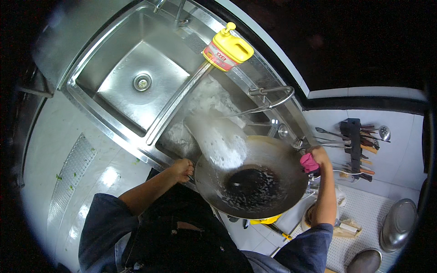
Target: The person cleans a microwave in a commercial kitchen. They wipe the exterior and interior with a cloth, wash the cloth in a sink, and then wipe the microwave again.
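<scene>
Between my hands hangs a large blackened wok (252,191), tilted over the near rim of the right sink basin (235,85). Foamy water (222,146) spills across its far lip into that basin. My left hand (182,170) grips the wok's left handle. On the right side my right hand (317,157) clutches a pink cloth (309,163) at the wok's rim; the handle beneath it is hidden. A curved metal faucet (273,97) reaches over the basin, with a stream of water running from it.
At the far left is another steel basin (119,78) with a drain. A yellow pump jug (228,49) stands at the divider's far end. Ladles and knives hang on a wall rack (353,146) at right. Metal lids (399,221) lie on a perforated white surface (368,201).
</scene>
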`<action>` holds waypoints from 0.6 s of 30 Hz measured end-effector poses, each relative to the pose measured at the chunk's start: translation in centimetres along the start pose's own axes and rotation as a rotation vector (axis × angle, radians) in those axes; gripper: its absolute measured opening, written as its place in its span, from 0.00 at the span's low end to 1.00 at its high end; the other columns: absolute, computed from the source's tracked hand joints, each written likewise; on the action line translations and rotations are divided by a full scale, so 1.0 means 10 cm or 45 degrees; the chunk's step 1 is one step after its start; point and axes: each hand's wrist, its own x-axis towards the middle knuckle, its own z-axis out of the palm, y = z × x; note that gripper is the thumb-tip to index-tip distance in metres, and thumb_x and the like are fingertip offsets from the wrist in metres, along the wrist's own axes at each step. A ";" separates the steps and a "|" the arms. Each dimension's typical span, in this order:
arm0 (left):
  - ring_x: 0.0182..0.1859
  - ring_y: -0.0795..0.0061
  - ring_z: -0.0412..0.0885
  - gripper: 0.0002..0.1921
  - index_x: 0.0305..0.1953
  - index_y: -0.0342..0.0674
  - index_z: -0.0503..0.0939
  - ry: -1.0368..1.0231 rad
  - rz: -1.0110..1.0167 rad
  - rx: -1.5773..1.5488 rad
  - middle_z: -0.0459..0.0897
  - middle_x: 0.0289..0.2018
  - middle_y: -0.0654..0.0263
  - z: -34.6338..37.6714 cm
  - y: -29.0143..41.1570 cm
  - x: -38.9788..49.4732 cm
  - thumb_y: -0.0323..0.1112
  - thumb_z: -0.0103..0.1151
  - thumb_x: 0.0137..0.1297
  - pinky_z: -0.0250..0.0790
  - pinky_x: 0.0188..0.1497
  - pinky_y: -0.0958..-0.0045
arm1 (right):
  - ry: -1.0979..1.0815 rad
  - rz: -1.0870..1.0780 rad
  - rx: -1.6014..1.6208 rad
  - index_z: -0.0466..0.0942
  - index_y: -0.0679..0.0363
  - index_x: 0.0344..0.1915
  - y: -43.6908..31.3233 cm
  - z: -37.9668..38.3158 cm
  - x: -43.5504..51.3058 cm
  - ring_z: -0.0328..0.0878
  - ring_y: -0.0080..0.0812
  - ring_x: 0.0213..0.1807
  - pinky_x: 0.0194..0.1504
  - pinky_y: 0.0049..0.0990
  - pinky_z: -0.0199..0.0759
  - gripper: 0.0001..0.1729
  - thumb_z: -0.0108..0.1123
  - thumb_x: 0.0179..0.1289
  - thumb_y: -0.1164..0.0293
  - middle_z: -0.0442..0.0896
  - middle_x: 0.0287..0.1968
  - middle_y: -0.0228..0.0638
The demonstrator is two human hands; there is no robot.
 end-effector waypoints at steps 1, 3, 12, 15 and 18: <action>0.14 0.80 0.50 0.11 0.23 0.52 0.62 -0.062 -0.067 -0.035 0.54 0.14 0.76 0.05 -0.04 0.03 0.31 0.35 0.63 0.37 0.18 0.73 | -0.013 -0.031 -0.022 0.80 0.72 0.30 -0.06 -0.11 -0.01 0.81 0.45 0.35 0.39 0.37 0.71 0.16 0.56 0.52 0.67 0.83 0.32 0.55; 0.14 0.80 0.48 0.11 0.22 0.52 0.62 -0.191 -0.189 -0.058 0.52 0.13 0.76 0.14 -0.11 0.04 0.31 0.34 0.63 0.37 0.18 0.73 | 0.021 0.171 -0.088 0.81 0.69 0.32 -0.28 -0.44 -0.08 0.81 0.43 0.37 0.40 0.35 0.71 0.14 0.55 0.53 0.69 0.83 0.34 0.52; 0.12 0.80 0.49 0.11 0.22 0.50 0.61 -0.335 -0.169 0.144 0.54 0.13 0.76 0.52 0.17 0.27 0.34 0.38 0.64 0.42 0.14 0.73 | 0.232 0.336 0.141 0.80 0.73 0.34 -1.69 -1.21 -0.88 0.75 0.29 0.33 0.39 0.29 0.69 0.15 0.58 0.54 0.70 0.84 0.33 0.39; 0.13 0.82 0.52 0.11 0.22 0.51 0.63 -0.251 0.109 0.340 0.58 0.14 0.76 0.55 0.65 0.33 0.34 0.38 0.64 0.43 0.15 0.75 | 0.357 0.441 0.219 0.81 0.71 0.35 -1.53 -0.89 -1.14 0.75 0.27 0.35 0.41 0.28 0.68 0.14 0.59 0.59 0.69 0.84 0.32 0.37; 0.15 0.82 0.54 0.14 0.23 0.51 0.64 0.006 0.478 0.611 0.60 0.15 0.75 0.65 1.12 0.26 0.39 0.36 0.69 0.44 0.16 0.75 | 0.437 0.490 0.525 0.77 0.68 0.32 -1.09 -0.24 -1.29 0.73 0.24 0.35 0.40 0.23 0.67 0.09 0.57 0.65 0.73 0.81 0.31 0.32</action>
